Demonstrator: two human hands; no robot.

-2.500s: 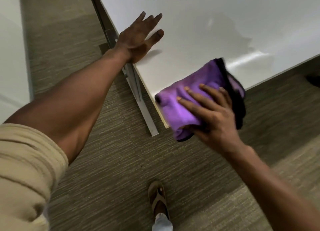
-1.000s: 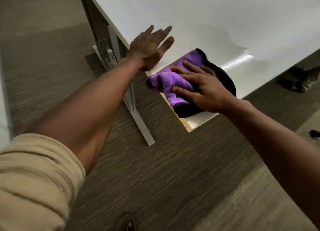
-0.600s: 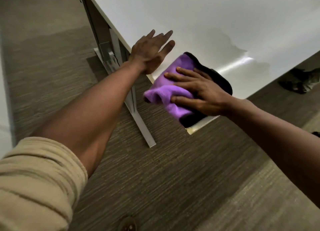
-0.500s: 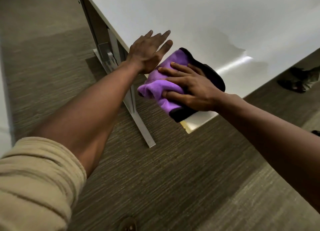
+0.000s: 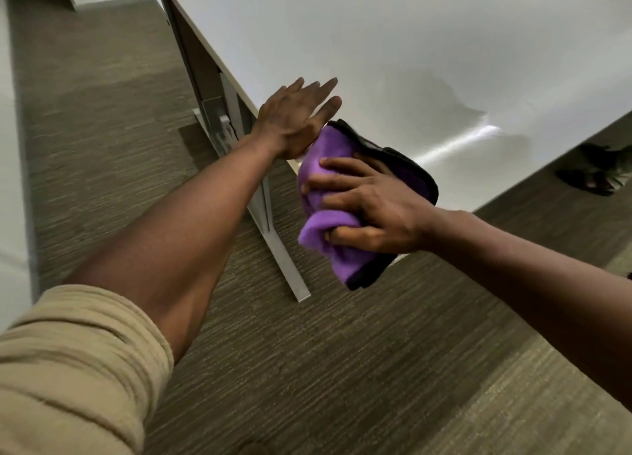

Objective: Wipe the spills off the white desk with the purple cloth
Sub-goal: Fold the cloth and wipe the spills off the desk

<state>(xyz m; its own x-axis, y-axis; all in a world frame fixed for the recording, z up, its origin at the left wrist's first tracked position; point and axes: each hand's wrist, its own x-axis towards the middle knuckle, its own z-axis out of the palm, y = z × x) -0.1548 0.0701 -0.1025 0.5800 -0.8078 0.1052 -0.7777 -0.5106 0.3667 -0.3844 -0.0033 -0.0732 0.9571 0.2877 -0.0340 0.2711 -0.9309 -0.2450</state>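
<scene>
Left hand [image 5: 294, 123] flat on the counter [image 5: 393, 65] edge, fingers [image 5: 318, 90] straight and close together, holding nothing. Just right of those fingers and touching the palm, the purple cloth [image 5: 328, 188]: bunched at the counter corner, partly overhanging the floor. Under the right hand [image 5: 376, 208], fingers [image 5: 342, 181] spread across the top, thumb curled into a fold. Plush purple pile, black-edged, doubled over. Probably light, soft, easily bunched; best gripped as a wad, pressed flat to wipe. Farther right, a glossy wet-looking streak.
</scene>
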